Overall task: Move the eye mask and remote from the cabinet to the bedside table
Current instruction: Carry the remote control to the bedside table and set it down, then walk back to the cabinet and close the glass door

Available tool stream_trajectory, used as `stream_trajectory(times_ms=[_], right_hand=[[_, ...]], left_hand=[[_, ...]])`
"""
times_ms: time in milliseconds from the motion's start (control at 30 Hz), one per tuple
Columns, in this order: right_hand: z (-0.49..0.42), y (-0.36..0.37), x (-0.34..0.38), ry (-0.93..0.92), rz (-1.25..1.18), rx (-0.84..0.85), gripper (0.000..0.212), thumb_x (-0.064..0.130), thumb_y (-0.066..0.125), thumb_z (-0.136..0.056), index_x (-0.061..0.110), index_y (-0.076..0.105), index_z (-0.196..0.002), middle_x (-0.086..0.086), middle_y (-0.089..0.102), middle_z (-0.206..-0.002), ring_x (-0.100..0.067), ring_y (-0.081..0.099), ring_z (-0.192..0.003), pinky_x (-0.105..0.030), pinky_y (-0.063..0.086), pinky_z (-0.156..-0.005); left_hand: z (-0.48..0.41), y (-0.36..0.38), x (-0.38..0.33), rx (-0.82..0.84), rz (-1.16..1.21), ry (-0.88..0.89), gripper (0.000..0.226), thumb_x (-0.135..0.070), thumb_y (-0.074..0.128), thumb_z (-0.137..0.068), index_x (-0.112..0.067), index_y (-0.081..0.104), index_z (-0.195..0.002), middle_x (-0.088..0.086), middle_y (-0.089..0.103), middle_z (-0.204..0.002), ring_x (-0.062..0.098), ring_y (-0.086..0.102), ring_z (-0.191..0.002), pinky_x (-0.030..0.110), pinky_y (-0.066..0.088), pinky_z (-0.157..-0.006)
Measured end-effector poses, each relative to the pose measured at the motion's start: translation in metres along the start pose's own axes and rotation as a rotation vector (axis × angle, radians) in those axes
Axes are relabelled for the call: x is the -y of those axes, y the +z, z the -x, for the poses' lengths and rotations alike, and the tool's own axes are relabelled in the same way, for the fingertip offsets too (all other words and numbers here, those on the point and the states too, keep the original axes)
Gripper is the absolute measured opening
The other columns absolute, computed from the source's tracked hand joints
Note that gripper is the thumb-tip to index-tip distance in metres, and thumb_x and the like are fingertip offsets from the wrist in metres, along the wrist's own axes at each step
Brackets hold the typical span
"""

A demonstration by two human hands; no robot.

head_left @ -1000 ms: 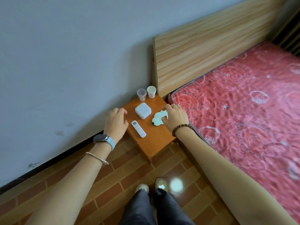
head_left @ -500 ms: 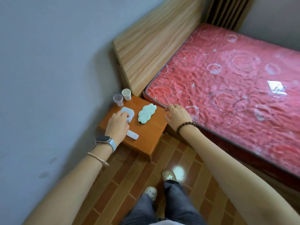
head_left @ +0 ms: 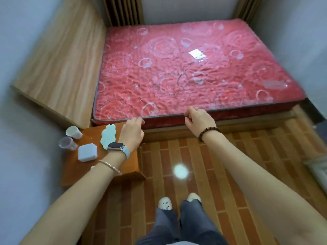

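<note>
Looking down at a small orange-brown bedside table (head_left: 127,167), tucked into the corner beside the wooden headboard (head_left: 62,59) and the red patterned mattress (head_left: 177,68). Eye mask (head_left: 108,137), pale mint and cloud-shaped, lying flat on the tabletop toward the bed side, just left of the left hand (head_left: 132,132). Remote (head_left: 92,168) almost wholly hidden under the left forearm, with only a small white sliver showing on the near part of the tabletop, probably one end of it, too little to tell how it lies. Left hand held over the table's right edge, close to the mattress rim, knuckles up, fingers loosely curled and together, gripping nothing. Right hand (head_left: 200,121) out in front of the mattress's side edge, well apart from the table, fingers slackly bent, thumb and forefinger near each other with nothing between them. Also on the table, a white rounded-square box (head_left: 87,152) toward the wall side, and a white cup (head_left: 74,132) and a clear cup (head_left: 67,143) next to each other at the far left corner. Smartwatch (head_left: 115,146) and thin bangle (head_left: 110,167) on the left wrist, dark bead bracelet (head_left: 208,132) on the right. Below, a brown brick-pattern floor (head_left: 230,165) with a bright spot of reflected light, grey trouser legs and two pale shoes (head_left: 165,203).
</note>
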State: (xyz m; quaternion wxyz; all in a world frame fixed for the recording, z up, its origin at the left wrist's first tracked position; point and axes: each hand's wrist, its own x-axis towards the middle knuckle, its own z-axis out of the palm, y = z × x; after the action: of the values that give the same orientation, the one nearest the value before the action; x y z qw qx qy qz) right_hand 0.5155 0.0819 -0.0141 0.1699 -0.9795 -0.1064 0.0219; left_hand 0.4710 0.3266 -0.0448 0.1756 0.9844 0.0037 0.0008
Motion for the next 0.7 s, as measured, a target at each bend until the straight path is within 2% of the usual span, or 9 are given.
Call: stream_trajectory(times_ms=[300,533,700], right_hand=[[0.118,-0.049,-0.105,0.351,0.055,-0.138,0.020,0.024,0.051,-0.093,0.015,0.059,-0.109,-0.007,0.064,-0.103,-0.027,0.060,-0.097,-0.038,0.050,-0.081],[0.230,-0.069,-0.151,0.542,0.076,-0.235,0.020,0.026,0.053,-0.092,0.016,0.060,-0.108,-0.004,0.065,-0.101,-0.025,0.061,-0.096,-0.036,0.051,-0.079],[0.314,-0.080,-0.166,0.673,0.089,-0.294,0.020,0.026,0.052,-0.093,0.018,0.060,-0.109,-0.004,0.065,-0.102,-0.024,0.061,-0.095,-0.037,0.052,-0.080]], left_hand=[[-0.017,0.030,-0.147,0.062,0.012,0.387,0.033,0.006,0.052,-0.078,-0.002,0.057,-0.109,0.018,0.060,-0.105,0.037,0.054,-0.097,0.045,0.045,-0.086],[0.040,0.055,-0.236,0.127,0.009,0.586,0.033,0.006,0.048,-0.078,-0.003,0.058,-0.108,0.018,0.059,-0.101,0.039,0.054,-0.094,0.050,0.045,-0.084],[0.088,0.067,-0.282,0.160,-0.029,0.736,0.032,0.004,0.049,-0.079,-0.005,0.056,-0.108,0.017,0.058,-0.100,0.038,0.052,-0.091,0.047,0.044,-0.079]])
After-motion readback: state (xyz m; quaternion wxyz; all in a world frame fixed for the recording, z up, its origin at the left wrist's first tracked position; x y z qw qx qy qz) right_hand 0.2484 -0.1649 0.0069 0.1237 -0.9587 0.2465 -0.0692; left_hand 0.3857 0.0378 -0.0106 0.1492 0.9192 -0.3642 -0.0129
